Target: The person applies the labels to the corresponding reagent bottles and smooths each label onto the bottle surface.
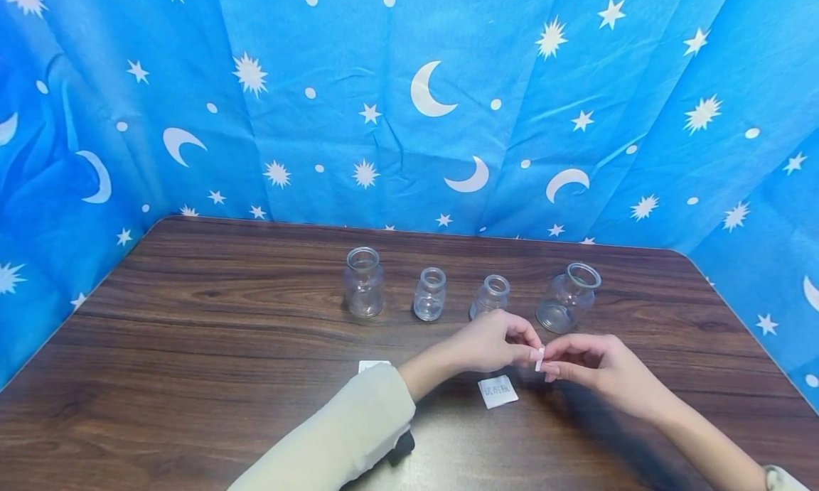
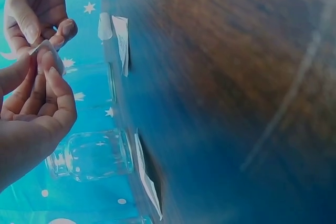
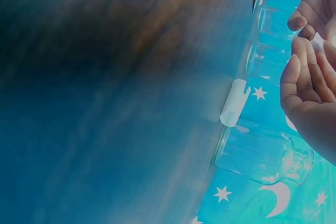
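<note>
A small white slip of paper [image 1: 540, 359] is pinched between the fingertips of both hands, held above the table in front of the jars. My left hand [image 1: 495, 343] grips it from the left with thumb and fingers. From the right, my right hand [image 1: 591, 363] pinches its other side. The left wrist view shows the slip [image 2: 44, 49] bent between the two hands. Just below them in the head view lies a white paper stack [image 1: 498, 391] with written characters. Behind the left hand stands a small glass jar [image 1: 495, 286], its lower part partly hidden.
A larger wide-mouthed jar [image 1: 566, 299] stands behind the right hand. Further left are another small jar [image 1: 430, 295] and a taller jar [image 1: 365, 285]. White paper [image 1: 374, 365] shows beside the left sleeve. A curled white piece [image 3: 235, 103] lies near the large jar.
</note>
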`<state>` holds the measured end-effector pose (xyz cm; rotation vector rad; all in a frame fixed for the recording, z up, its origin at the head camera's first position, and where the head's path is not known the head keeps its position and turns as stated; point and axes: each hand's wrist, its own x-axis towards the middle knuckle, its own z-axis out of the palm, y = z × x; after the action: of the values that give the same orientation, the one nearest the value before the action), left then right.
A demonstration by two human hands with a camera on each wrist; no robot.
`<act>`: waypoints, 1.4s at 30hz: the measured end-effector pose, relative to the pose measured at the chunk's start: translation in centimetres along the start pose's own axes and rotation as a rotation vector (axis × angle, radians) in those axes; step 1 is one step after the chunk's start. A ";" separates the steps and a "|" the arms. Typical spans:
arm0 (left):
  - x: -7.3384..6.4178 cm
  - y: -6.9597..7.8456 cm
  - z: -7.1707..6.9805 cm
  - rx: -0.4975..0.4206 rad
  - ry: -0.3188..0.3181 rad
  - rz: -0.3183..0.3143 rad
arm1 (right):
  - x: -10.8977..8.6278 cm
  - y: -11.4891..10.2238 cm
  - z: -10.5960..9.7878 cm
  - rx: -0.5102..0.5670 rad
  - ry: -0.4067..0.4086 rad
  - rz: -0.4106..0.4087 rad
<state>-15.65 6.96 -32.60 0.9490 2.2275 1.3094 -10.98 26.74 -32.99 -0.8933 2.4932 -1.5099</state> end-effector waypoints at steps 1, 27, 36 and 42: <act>0.0 0.0 0.0 -0.004 -0.007 -0.003 | 0.0 0.0 0.0 0.002 -0.004 -0.005; 0.8 -0.7 0.0 0.137 0.092 -0.011 | -0.5 0.2 -1.3 -0.044 0.025 0.094; 1.9 -0.6 0.4 0.208 0.144 0.014 | -0.8 0.5 -1.7 -0.067 0.077 0.092; 2.8 -0.3 0.8 0.241 0.194 0.005 | -0.7 0.9 -2.1 -0.160 0.176 0.193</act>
<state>-17.25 9.33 -33.23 0.9446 2.5785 1.1984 -11.59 29.06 -32.85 -0.5384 2.7637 -1.3999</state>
